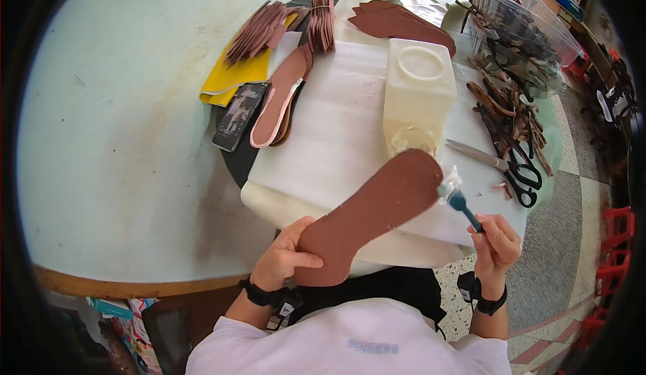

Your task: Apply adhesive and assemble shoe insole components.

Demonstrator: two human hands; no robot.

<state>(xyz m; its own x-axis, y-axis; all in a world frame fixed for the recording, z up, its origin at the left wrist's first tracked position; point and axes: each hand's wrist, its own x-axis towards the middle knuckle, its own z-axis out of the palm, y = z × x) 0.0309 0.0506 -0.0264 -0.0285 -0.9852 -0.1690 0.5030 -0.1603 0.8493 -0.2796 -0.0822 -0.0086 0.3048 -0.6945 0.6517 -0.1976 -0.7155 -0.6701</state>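
My left hand (291, 257) grips the near end of a reddish-brown, sole-shaped insole piece (373, 213), thumb on top. The piece is held tilted above the table's front edge. In my right hand (496, 244) is a small brush (464, 208) with a dark teal handle, pinched between the fingers. White paste clings to its bristles, which are close to the piece's far right edge; whether they touch it I cannot tell. Just beyond the piece lies a whitish plastic jug (420, 89), with its cut opening partly hidden by the piece.
Black-handled scissors (501, 165) lie to the right, beside a heap of brown scraps (518, 106) and a clear plastic crate (538, 18). Stacked insoles (282, 95), a phone (240, 117), bundled brown strips (259, 31) and a yellow sheet (232, 79) are at the left. More brown pieces (404, 25) lie behind.
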